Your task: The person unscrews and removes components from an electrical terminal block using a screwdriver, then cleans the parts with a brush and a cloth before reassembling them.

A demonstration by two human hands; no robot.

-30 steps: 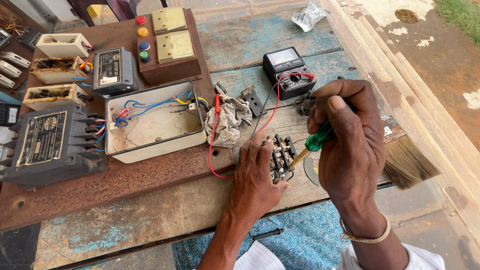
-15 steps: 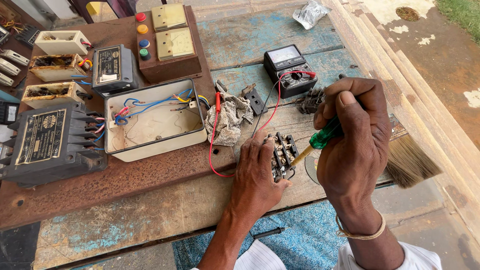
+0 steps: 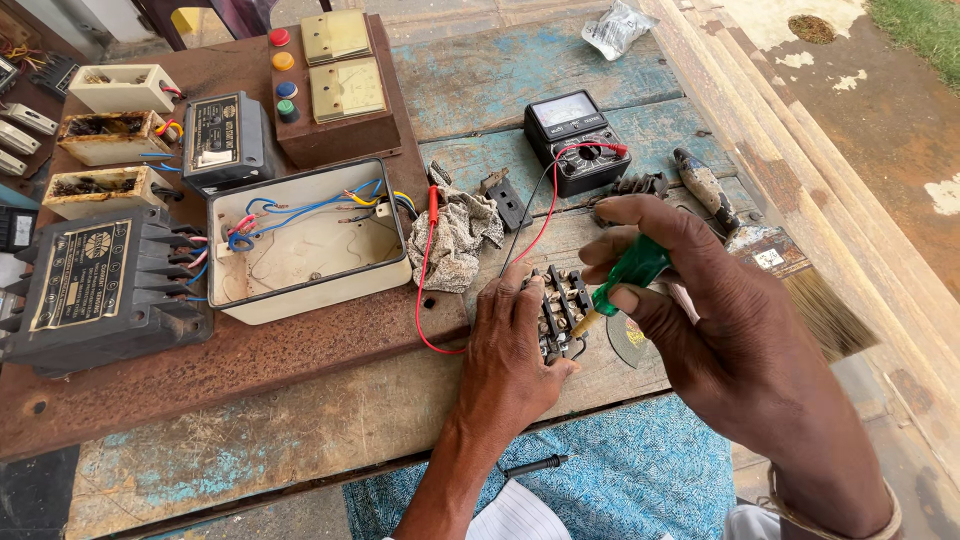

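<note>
The left hand (image 3: 510, 350) lies palm-down on the worn wooden workbench w/ flaking blue paint (image 3: 480, 75), fingers curled round the near side of a small black terminal block w/ metal screws (image 3: 563, 305), pinning it to the planks. The right hand (image 3: 720, 330) is closed round a green-handled screwdriver w/ a yellowish shaft (image 3: 625, 280), thumb & fingers pinching the handle; the tip angles down-left onto the block's right side, approx. at its screws. Can't tell if the tip sits in a screw head.

The block sits near the bench's front edge, btwn the two hands, just right of a red test lead (image 3: 428, 270) that loops along the planks. A 2nd red lead runs up to a black analogue multimeter w/ a pale dial face (image 3: 577, 140) further back. A crumpled grey rag (image 3: 455, 235) lies left of the block, next to an open cream metal enclosure w/ blue wires inside (image 3: 305, 240), which rests on a rusty brown steel plate (image 3: 250, 355). Also on the plate: a large black contactor (image 3: 95, 290) at far left & a brown panel w/ coloured push-buttons (image 3: 335, 85) at the back. A paintbrush w/ pale bristles (image 3: 790, 280) lies right of the right hand, partly hidden by it. A round dark disc (image 3: 625, 340) shows under the right hand.
</note>
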